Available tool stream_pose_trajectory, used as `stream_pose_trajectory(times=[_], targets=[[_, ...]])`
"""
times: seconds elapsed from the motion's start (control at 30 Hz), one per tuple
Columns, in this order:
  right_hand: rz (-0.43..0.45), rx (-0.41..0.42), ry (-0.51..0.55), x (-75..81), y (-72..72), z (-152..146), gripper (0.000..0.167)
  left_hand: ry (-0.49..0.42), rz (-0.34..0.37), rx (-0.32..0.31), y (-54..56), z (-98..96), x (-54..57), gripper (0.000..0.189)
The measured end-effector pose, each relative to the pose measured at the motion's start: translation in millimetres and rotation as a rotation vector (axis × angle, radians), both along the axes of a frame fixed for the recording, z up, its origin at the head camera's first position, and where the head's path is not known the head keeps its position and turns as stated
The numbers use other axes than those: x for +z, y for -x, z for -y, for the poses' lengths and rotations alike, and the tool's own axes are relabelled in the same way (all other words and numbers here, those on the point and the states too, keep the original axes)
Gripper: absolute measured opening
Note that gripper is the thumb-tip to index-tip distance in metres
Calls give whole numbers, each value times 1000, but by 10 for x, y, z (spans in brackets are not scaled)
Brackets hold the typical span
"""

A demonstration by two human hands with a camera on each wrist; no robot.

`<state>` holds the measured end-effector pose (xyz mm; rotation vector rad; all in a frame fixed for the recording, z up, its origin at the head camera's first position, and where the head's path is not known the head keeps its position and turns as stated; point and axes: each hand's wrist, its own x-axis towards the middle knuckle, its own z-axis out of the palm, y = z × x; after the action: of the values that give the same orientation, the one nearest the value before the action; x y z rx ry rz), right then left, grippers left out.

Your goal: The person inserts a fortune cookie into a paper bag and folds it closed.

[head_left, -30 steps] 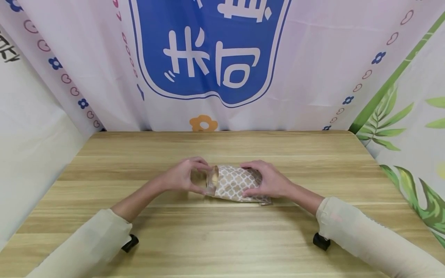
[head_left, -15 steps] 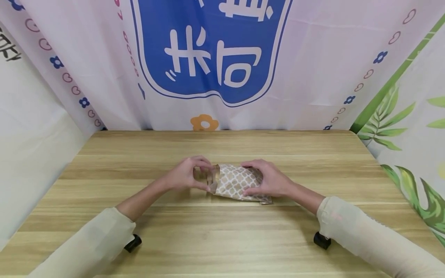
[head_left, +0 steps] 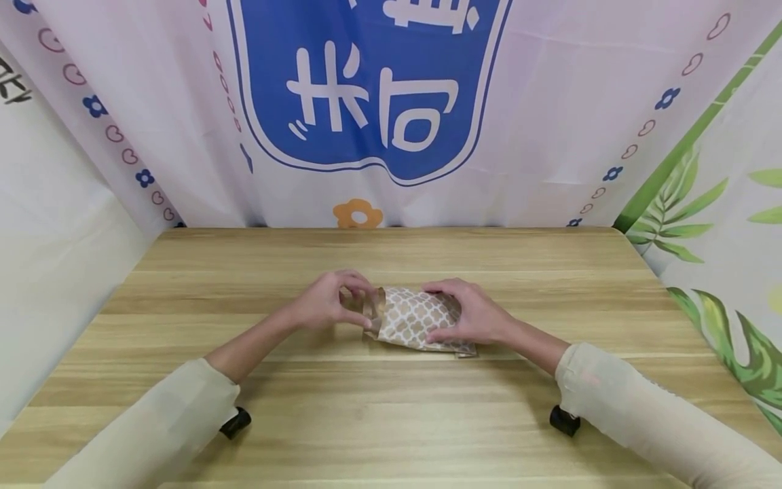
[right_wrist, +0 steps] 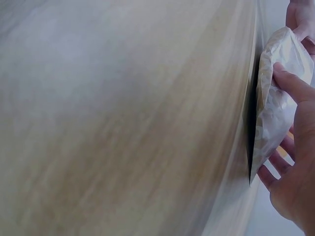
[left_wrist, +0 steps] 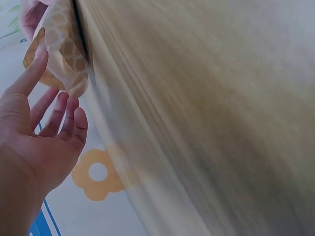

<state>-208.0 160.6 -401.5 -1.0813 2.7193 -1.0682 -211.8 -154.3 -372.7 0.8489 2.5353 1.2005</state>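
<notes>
A paper bag (head_left: 411, 319) with a tan and white lattice pattern lies sideways on the wooden table, its mouth facing left. My right hand (head_left: 473, 314) grips the bag's closed half, thumb on the near side and fingers on the far side. In the right wrist view the bag (right_wrist: 278, 108) looks crumpled under that thumb. At the mouth, my left hand (head_left: 330, 299) holds the rim between thumb and fingers. In the left wrist view the left hand (left_wrist: 42, 142) has its thumb at a folded-out flap and fingertips at the opposite edge. Something yellowish shows just inside the mouth, mostly hidden.
The wooden table (head_left: 379, 414) runs back to a white curtain (head_left: 550, 136) with a blue printed emblem. A leaf-patterned cloth (head_left: 721, 224) hangs at the right. Black wrist-camera mounts (head_left: 565, 420) sit beneath both sleeves.
My left fingers have shifted slightly at the bag's mouth, and the pale rounded thing seen inside it earlier is now more covered. My right hand and the bag stay in place.
</notes>
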Motion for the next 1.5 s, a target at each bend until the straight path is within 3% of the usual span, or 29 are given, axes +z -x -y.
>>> stream_pose_trajectory(times=[0.23,0.53,0.77,1.13,1.5], targets=[[-6,2,-1,-10,3,-3,88,-23,44,24,-26,-35,-27,57],[5,-5,6,4,-12,-4,87,-64,10,20,-51,-120,-76,53],[3,-8,6,11,-21,-6,87,-9,-3,67,-80,-115,-42,59],[-1,-3,20,-1,-16,-19,85,-110,202,37,-61,-37,-74,54],[-1,-1,20,23,-9,-7,86,-193,344,49,-35,-2,-74,47]])
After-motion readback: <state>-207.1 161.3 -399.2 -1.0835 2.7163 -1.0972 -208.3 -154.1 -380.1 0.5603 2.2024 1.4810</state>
